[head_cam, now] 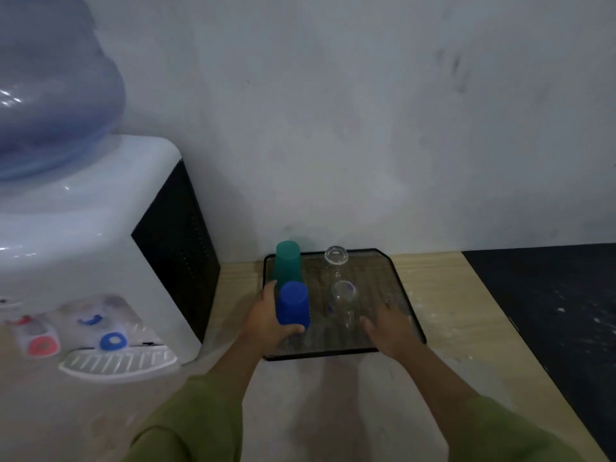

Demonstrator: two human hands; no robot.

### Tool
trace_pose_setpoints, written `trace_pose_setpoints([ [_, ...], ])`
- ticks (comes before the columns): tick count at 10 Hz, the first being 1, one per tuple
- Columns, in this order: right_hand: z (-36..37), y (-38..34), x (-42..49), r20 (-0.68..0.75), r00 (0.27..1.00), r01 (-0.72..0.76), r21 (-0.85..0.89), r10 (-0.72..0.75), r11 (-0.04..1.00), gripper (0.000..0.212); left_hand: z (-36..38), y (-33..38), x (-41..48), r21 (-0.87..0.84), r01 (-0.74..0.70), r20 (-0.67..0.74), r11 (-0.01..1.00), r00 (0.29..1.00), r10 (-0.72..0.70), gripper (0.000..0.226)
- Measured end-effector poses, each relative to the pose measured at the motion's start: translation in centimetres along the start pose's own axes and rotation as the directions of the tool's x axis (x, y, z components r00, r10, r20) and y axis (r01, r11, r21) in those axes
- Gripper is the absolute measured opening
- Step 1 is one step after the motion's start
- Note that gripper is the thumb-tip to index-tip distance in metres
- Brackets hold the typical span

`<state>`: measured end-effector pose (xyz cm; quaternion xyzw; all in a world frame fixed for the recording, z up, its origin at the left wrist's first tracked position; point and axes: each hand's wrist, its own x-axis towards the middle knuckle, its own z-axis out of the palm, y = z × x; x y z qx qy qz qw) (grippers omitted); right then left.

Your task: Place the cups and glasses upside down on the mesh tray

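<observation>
A black mesh tray (401, 295) lies on the wooden table against the wall. On its left side stand a green cup (287, 263) and, nearer to me, a blue cup (292, 306), both upside down. My left hand (266, 320) is wrapped around the blue cup's lower part. Two clear glasses stand upside down on the tray's middle: one at the back (336, 255) and one closer (344, 295). My right hand (388, 328) hovers over the tray's front right with fingers spread, just right of the closer glass, holding nothing.
A white water dispenser (100, 248) with a blue bottle (50, 95) stands left of the tray, its drip tray (116, 361) jutting forward. A grey wall runs behind. The table's right edge (520, 331) drops to a dark floor.
</observation>
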<state>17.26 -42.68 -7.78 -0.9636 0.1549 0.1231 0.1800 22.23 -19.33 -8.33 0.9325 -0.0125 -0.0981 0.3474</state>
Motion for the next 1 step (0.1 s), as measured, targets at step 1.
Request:
trace_pose_setpoints([
  [1, -2.32, -1.32, 0.15, -0.073, 0.996, 0.057, 0.037, -0.054, 0.998, 0.051, -2.85, 0.84, -0.5, 0.076, -0.089, -0.001, 0.993, 0.996, 0.089, 0.115],
])
